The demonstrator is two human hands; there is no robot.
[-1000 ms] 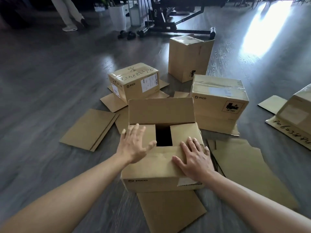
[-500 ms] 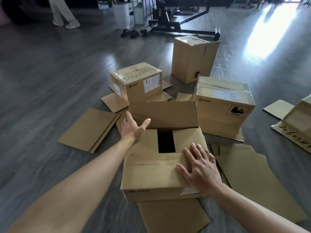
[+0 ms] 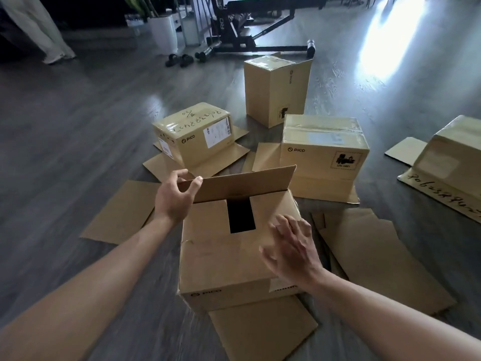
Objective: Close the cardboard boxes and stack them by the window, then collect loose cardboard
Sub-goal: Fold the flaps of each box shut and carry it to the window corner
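Box (image 3: 229, 259): light, stiff cardboard; far flap (image 3: 242, 185) bends easily.
Left hand (image 3: 175, 196): pinching that flap's corner.
Right hand (image 3: 291, 250): fingers spread, over box's near-right top.

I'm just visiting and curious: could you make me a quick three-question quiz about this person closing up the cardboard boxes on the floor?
1. True or false: the left hand pinches the corner of the far flap of the nearest box.
2. Which is the right hand doing? A) gripping a tape roll B) fingers spread over the box's near flap, holding nothing C) lifting a loose sheet off the floor
3. Fill in: between the two folded side flaps a dark ____ shows.

Key: 1 true; 2 B; 3 gap.
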